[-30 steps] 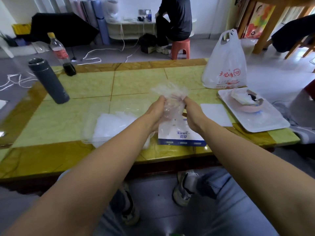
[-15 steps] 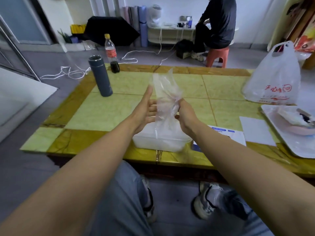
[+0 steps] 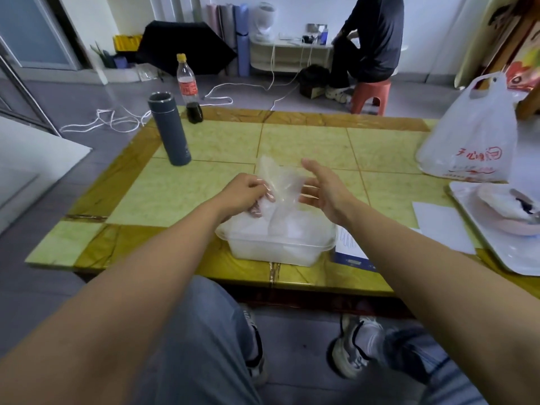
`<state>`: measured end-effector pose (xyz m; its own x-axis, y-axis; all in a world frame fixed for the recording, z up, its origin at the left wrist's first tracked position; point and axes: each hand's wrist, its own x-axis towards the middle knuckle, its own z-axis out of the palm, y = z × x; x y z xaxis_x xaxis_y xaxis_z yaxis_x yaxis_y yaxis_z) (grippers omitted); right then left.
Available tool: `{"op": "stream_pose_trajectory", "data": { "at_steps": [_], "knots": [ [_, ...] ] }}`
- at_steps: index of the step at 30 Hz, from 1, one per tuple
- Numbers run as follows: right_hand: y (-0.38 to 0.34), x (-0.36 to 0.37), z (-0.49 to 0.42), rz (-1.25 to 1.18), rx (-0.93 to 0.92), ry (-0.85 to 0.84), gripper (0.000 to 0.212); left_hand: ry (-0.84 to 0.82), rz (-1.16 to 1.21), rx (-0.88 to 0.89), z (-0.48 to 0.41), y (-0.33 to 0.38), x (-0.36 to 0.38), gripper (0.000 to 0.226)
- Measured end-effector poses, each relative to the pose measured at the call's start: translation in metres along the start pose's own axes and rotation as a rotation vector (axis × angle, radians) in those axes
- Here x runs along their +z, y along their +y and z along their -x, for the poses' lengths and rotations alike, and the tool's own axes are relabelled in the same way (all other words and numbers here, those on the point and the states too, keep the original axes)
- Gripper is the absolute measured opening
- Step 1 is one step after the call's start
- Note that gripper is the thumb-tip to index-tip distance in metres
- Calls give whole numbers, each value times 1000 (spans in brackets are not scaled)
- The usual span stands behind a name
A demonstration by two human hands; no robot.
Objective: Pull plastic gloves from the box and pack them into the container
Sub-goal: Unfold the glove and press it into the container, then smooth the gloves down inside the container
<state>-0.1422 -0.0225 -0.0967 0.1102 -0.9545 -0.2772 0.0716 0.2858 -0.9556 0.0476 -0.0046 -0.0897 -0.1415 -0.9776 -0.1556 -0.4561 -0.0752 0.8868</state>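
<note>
A clear plastic glove point(image 3: 279, 182) stands crumpled above the translucent plastic container point(image 3: 274, 249) at the table's near edge. My left hand point(image 3: 244, 194) grips the glove's lower left side with curled fingers, over the container's far left part. My right hand point(image 3: 324, 188) hovers just right of the glove with fingers spread and straight, its fingertips at the plastic. More clear plastic lies inside the container. The white and blue glove box point(image 3: 349, 252) lies flat to the right of the container, mostly hidden by my right forearm.
A grey flask point(image 3: 169, 130) and a cola bottle point(image 3: 190, 89) stand at the table's far left. A white plastic bag point(image 3: 467, 138), a white sheet point(image 3: 441, 226) and a white tray point(image 3: 502, 252) with a pink bowl point(image 3: 514, 211) occupy the right. A person sits on a red stool point(image 3: 371, 95) behind.
My left hand went from flat against the glove to gripping it, and lowered it toward the container. My right hand let go and opened. The view shifted left from the box to the container.
</note>
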Motion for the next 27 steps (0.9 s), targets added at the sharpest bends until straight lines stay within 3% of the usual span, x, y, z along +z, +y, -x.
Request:
{"op": "stream_pose_trajectory", "data": {
  "at_steps": [4, 9, 14, 17, 19, 21, 23, 25, 27],
  "knots": [
    [-1, -3, -2, 148, -77, 131, 47, -72, -272, -23, -17, 8, -13, 15],
    [6, -19, 2, 337, -87, 14, 45, 102, -576, -90, -46, -6, -12, 15],
    [6, -22, -6, 513, -467, 214, 42, -49, -756, -71, -62, -17, 9, 19],
    [5, -15, -8, 602, -617, 155, 39, -143, -792, -54, -69, -17, 18, 16],
    [8, -9, -12, 744, -570, 15, 53, -193, -822, -39, -71, -17, 21, 12],
    [16, -4, -20, 957, -393, -94, 63, -230, -841, -37, -73, -20, 22, 8],
    [26, 0, -27, 1128, -226, -97, 49, -251, -871, -26, -73, -25, 22, 18],
    [31, 3, -32, 1185, -185, -18, 33, -228, -934, 9, -69, -30, 21, 41],
    [33, 6, -37, 1138, -149, 39, 28, -96, -1077, 159, -63, -32, 20, 54]
  ]
}}
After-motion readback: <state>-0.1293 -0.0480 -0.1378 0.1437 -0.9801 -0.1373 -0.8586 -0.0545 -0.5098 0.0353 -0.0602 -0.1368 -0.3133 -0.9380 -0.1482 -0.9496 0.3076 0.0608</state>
